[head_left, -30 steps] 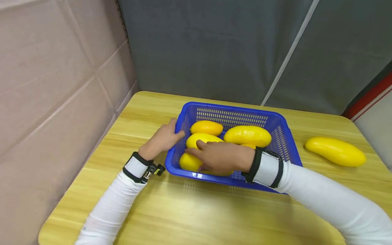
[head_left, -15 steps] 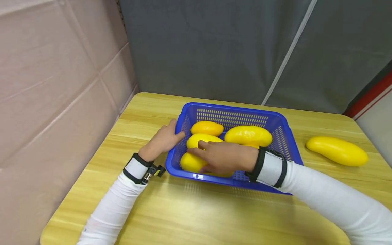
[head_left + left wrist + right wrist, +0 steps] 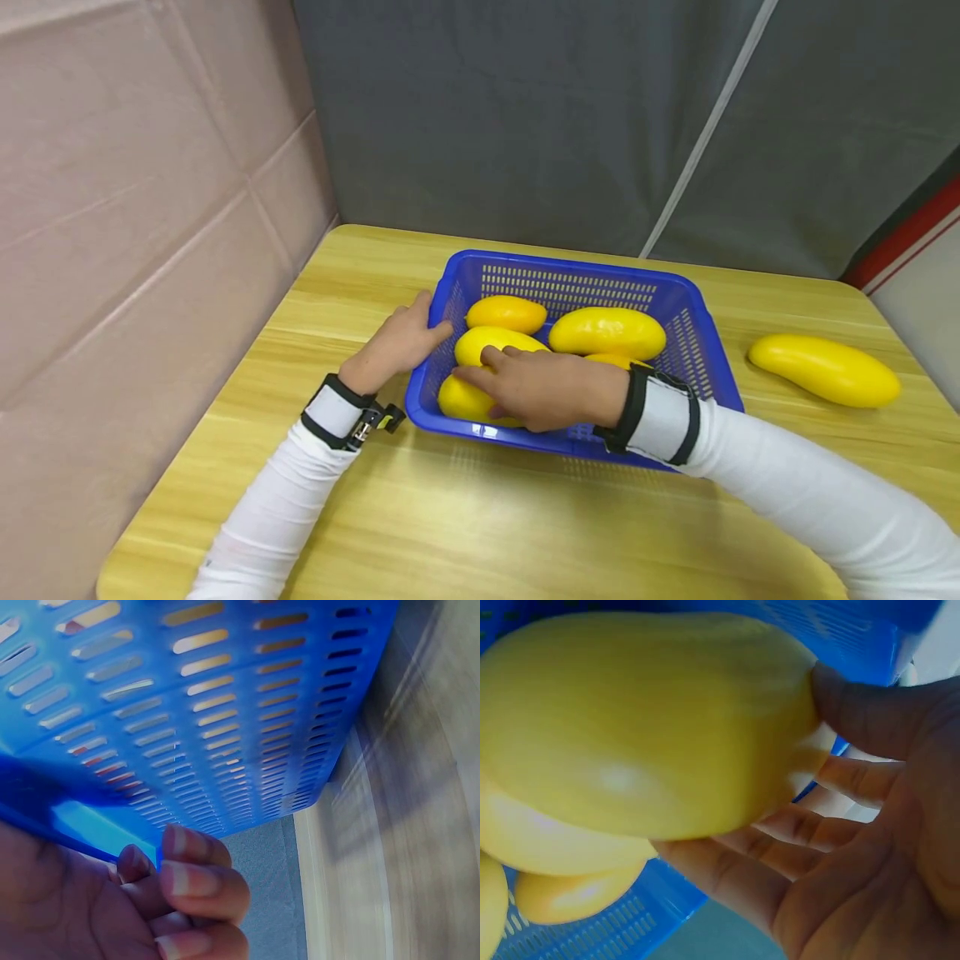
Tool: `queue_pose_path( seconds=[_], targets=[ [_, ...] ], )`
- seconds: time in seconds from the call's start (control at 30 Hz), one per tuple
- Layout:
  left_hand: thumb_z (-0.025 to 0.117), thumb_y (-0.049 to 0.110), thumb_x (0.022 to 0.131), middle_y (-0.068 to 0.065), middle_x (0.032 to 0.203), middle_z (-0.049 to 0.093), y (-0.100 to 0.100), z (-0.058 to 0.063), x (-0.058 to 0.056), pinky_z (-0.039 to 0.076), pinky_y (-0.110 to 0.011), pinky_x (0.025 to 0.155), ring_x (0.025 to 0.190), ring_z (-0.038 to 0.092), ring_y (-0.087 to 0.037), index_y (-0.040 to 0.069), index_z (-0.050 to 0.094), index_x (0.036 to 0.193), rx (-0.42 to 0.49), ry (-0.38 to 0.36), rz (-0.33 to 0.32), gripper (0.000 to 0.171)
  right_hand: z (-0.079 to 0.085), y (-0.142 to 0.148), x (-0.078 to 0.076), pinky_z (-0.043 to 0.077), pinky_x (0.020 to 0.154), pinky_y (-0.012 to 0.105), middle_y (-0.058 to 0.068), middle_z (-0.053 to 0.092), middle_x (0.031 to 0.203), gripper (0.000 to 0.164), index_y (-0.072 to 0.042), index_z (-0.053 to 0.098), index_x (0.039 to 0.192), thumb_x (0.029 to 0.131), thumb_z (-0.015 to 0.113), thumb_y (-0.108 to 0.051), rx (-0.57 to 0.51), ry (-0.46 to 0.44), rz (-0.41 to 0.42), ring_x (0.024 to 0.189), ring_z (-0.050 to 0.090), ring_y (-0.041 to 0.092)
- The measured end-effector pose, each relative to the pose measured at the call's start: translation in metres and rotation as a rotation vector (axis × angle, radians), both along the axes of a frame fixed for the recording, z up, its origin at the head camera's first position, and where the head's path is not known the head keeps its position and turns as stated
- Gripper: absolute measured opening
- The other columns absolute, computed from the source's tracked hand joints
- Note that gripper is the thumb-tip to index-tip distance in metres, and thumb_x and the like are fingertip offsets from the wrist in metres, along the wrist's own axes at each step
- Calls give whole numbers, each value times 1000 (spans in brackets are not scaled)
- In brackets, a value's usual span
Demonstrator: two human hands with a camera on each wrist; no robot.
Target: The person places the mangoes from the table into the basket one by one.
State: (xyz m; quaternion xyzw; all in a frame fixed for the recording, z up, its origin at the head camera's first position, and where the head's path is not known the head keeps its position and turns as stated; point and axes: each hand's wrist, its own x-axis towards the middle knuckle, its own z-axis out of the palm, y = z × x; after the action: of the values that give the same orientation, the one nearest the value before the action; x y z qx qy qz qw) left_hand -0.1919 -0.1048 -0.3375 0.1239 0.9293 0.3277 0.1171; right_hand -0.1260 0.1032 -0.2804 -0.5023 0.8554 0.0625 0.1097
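Observation:
A blue plastic basket (image 3: 585,265) with slotted walls holds several yellow mangoes. My left hand (image 3: 397,343) grips the basket's left rim; in the left wrist view its fingers (image 3: 199,881) curl at the rim. Over the basket's front left, my right hand (image 3: 543,387) holds a large yellow mango (image 3: 468,402). The right wrist view shows this mango (image 3: 645,727) between the thumb and fingers. Beside it inside the basket lie another yellow mango (image 3: 495,340), a smaller orange-yellow one (image 3: 507,313) and a long one (image 3: 607,331). One more is partly hidden behind the right hand.
A lone yellow mango (image 3: 825,370) lies on the wooden table (image 3: 480,533), right of the basket. A grey curtain (image 3: 487,125) hangs behind the table, and a pinkish padded wall (image 3: 142,233) runs along the left.
My right hand has shifted only slightly with the mango. The mango's right end, which showed below the hand earlier, is now hidden. The left hand stays on the rim.

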Motion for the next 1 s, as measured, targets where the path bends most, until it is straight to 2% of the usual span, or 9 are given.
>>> queue_pose_path(
  seconds=[0.2,0.63,1.0],
  targets=[
    [48,34,97,-22,111,59,0,-3,-2,57,-33,63,86,66,-29,-2,31,139,7,-2,2,58,-4,1,0,52,77,26,5,53,110,62,-18,33,146,94,58,-40,-17,-58,-94,88,54,15],
    [48,33,97,-21,108,60,0,-4,-2,55,-29,54,76,67,-25,-1,30,139,48,-17,1,57,-4,6,-2,49,85,27,3,51,120,64,-17,30,148,95,56,-40,-22,-100,-118,96,52,14],
    [47,32,96,-22,107,61,-4,-10,-5,55,-30,54,76,67,-25,-2,31,138,59,1,-18,56,-1,6,-3,48,91,31,5,53,124,64,-15,31,148,94,57,-39,-45,-115,-123,102,54,18]
  ],
)
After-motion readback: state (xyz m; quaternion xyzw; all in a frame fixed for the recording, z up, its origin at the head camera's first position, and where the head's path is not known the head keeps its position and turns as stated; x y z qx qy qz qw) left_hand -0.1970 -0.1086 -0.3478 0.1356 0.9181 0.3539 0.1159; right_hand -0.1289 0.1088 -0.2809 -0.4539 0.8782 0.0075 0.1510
